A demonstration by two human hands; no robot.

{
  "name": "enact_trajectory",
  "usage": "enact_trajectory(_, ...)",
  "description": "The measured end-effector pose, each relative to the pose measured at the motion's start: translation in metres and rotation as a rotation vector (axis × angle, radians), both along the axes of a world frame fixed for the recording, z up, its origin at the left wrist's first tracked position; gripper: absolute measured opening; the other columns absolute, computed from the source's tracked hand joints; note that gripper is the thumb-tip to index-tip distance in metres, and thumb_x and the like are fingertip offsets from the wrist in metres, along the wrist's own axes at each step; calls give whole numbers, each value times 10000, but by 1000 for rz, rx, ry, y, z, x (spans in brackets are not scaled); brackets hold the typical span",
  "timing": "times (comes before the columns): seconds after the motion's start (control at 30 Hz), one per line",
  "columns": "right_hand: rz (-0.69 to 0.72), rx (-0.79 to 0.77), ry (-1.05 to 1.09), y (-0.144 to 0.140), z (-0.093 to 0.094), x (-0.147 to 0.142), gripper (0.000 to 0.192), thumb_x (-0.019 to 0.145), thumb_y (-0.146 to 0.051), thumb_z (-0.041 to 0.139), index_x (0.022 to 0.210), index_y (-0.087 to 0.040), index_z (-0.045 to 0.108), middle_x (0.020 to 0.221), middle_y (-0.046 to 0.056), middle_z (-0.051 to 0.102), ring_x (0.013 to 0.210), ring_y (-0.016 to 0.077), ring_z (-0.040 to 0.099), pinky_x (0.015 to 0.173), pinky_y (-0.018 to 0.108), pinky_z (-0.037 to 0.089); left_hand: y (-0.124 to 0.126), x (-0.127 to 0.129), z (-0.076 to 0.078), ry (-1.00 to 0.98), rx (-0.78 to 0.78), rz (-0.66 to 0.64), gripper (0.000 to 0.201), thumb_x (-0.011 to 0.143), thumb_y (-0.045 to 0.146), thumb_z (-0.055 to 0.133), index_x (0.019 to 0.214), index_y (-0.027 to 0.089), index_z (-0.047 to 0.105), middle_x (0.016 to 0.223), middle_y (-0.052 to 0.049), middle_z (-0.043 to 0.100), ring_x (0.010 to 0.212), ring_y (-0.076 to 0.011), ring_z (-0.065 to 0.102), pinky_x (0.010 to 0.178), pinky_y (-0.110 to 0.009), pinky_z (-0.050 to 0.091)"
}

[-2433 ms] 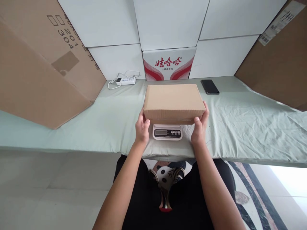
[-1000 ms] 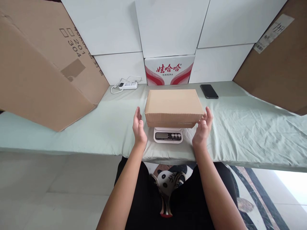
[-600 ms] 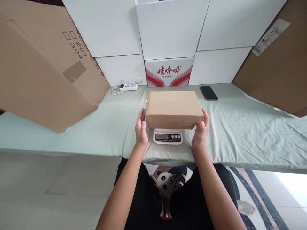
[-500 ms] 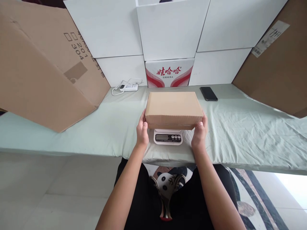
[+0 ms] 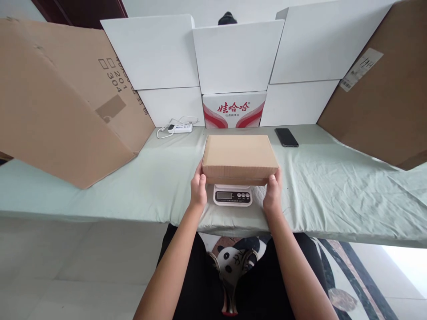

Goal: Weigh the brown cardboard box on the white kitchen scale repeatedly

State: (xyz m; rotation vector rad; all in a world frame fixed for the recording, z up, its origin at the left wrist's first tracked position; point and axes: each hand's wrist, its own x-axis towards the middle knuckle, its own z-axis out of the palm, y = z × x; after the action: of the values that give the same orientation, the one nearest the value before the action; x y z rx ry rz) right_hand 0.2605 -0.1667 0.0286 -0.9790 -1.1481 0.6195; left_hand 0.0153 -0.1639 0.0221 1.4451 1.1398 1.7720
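Observation:
A closed brown cardboard box [image 5: 240,155] rests on a small white digital scale [image 5: 232,196], near the front edge of a table covered in pale green cloth [image 5: 160,178]. My left hand [image 5: 198,190] grips the box's left front corner, thumb on the front face. My right hand [image 5: 272,191] grips the right front corner in the same way. The scale's display and buttons show just below the box, between my hands.
A black phone [image 5: 286,137] lies behind the box to the right, a white power strip [image 5: 180,128] with cable behind to the left. White boxes and a red-and-white printed carton [image 5: 234,110] line the back. Large brown cardboard sheets [image 5: 63,102] lean at both sides.
My hands were off the box a second ago, held open beside it; they have closed in and now hold its two front corners. The camera view has tilted up a little.

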Motion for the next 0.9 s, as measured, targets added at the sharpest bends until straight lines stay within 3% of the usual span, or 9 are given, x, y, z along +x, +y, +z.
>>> enact_trajectory(0.13,-19,-20,-63,-1,-1,1,842,1012,-753,575,1723,-317,460,1813,130,477,1727,395,401,1440,714,262,-4,1,1,17,-7,-22,743,1063,786,494,1513,237,712,1437,-172,812,1501,-390,684,1275,-541,527)
enact_trajectory(0.2,-23,-20,-129,1,8,4,922,993,-761,605,1770,-330,361,1873,129,375,1762,406,334,1444,730,236,-3,-1,7,30,-1,-43,746,1063,782,493,1530,239,702,1434,-172,815,1471,-390,706,1230,-534,563)
enact_trajectory(0.27,-35,19,-207,8,24,10,896,1006,-744,601,1764,-331,359,1861,133,387,1758,411,336,1437,742,248,4,-6,17,34,30,-61,751,1062,783,498,1540,236,688,1468,-172,799,1488,-386,693,1230,-519,565)
enact_trajectory(0.4,-43,147,-301,49,64,19,766,1024,-716,581,1675,-327,471,1797,126,466,1711,404,395,1427,741,275,43,-12,41,5,76,-89,733,1050,815,522,1498,253,668,1530,-149,757,1506,-366,675,1225,-478,554)
enact_trajectory(0.47,-24,163,-285,80,71,18,765,1016,-708,579,1669,-330,453,1776,121,479,1694,386,413,1431,732,266,72,-9,45,-20,40,-104,730,1026,850,546,1433,256,666,1488,-145,767,1484,-354,684,1217,-472,551)
enact_trajectory(0.53,-6,146,-252,108,66,14,773,1005,-697,565,1661,-309,436,1749,131,496,1687,380,413,1437,730,247,100,-3,41,-37,-48,-96,767,990,903,550,1371,247,660,1449,-157,771,1461,-355,690,1216,-492,546)
enact_trajectory(0.63,20,66,-208,136,42,5,765,995,-676,575,1643,-297,432,1741,143,495,1693,371,399,1447,684,255,127,3,24,-29,-184,-34,764,994,913,519,1345,247,644,1461,-165,753,1439,-357,691,1222,-503,538)
enact_trajectory(0.77,71,1,-162,144,13,0,724,1004,-669,581,1624,-326,430,1696,123,521,1639,359,454,1424,656,310,139,0,5,-55,-231,-33,711,1031,873,502,1341,252,654,1469,-144,755,1491,-348,668,1233,-469,537)
enact_trajectory(0.9,65,-66,-106,144,6,0,693,996,-659,578,1593,-335,440,1612,110,567,1572,358,497,1403,665,336,140,-3,0,-70,-238,-19,685,1048,844,511,1352,251,671,1448,-134,778,1498,-347,674,1275,-476,515)
